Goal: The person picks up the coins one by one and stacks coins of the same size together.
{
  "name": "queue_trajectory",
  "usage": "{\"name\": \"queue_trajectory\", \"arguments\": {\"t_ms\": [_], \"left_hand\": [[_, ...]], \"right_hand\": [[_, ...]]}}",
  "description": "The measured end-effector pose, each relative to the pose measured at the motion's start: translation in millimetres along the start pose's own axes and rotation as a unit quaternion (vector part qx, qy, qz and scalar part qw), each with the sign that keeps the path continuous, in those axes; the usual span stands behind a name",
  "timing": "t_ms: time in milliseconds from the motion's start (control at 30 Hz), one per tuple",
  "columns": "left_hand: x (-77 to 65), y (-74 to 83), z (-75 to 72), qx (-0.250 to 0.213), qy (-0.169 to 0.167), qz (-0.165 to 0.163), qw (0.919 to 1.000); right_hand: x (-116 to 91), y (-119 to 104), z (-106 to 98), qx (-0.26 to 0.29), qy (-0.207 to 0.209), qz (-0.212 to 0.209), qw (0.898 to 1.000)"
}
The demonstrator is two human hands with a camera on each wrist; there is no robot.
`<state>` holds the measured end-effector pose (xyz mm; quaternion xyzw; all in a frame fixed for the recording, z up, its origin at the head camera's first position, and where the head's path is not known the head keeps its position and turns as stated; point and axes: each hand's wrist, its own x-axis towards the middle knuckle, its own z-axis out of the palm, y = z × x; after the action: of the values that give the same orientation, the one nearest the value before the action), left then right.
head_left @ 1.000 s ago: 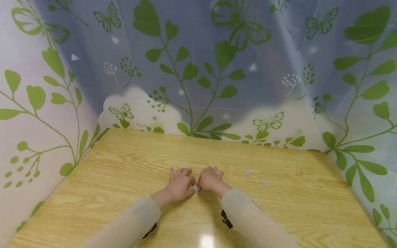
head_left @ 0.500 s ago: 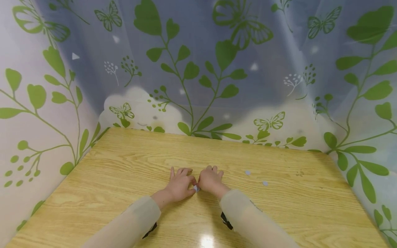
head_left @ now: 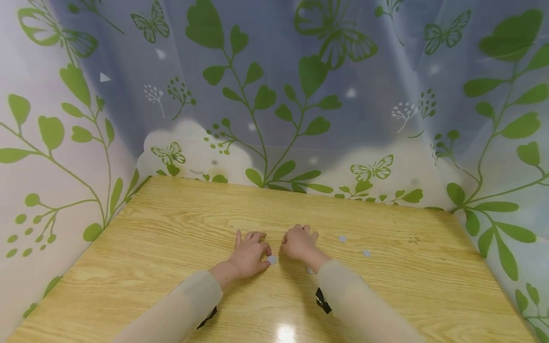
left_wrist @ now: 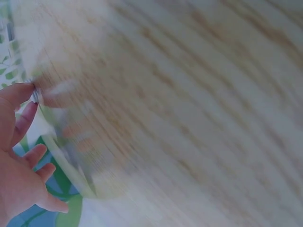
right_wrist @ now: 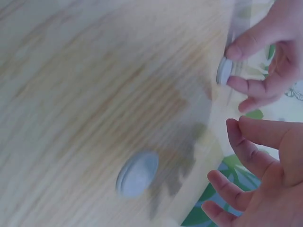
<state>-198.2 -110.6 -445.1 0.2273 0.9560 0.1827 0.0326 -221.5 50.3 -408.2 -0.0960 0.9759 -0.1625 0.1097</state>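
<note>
My left hand [head_left: 246, 258] pinches a white disc [head_left: 272, 260] on the table [head_left: 163, 247]; my right hand [head_left: 299, 242] is pinched on nothing visible. Light, stiff, slick, I'd guess — hold it by the rim.

No readable text, labels, numbers, signs

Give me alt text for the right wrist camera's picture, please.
The left hand pinches a pale disc; below it in the picture, the right hand has thumb and forefinger together. A second pale disc lies on the wood-grained table.
</note>
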Motion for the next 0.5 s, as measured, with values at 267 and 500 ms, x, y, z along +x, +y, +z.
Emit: {"name": "queue_trajectory", "arguments": {"t_ms": [267, 500], "left_hand": [[-0.5, 0.6, -0.3, 0.011, -0.004, 0.001, 0.9999], [-0.8, 1.3, -0.2, 0.018, -0.001, 0.016, 0.9997]], "right_hand": [[-4.8, 19.6, -13.0, 0.039, 0.004, -0.003, 0.999], [-12.3, 35.7, -23.3, 0.058, 0.012, 0.004, 0.998]]}}
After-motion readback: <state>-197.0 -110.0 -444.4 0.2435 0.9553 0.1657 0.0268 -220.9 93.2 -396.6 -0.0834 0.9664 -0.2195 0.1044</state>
